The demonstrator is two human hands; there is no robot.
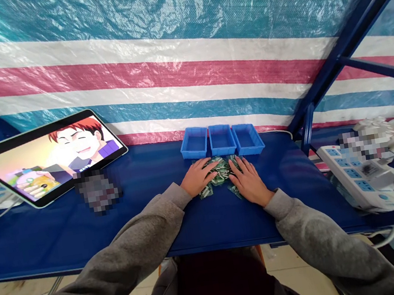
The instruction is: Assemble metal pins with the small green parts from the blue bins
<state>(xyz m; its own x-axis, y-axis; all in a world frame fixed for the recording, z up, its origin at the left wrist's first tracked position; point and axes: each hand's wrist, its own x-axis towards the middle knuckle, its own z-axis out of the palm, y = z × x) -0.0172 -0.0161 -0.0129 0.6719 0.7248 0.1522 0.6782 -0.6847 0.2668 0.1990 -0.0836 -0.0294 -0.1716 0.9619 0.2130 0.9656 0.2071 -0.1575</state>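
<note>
A small heap of green packets [220, 172] lies on the blue table [155, 214], just in front of three blue plastic bins [220, 139] set side by side. My left hand [197, 176] rests flat on the heap's left side, fingers spread over the packets. On the right side, my right hand [247, 180] also lies palm down, fingers touching the packets. Neither hand has closed around anything. Both arms wear grey sleeves. All three bins look empty.
A tablet [47, 158] showing a cartoon leans at the table's left, with a blurred object [97, 190] beside it. White power strips and cables [365, 173] lie at the right. Blue frame bars [339, 52] rise at right. A striped tarp hangs behind.
</note>
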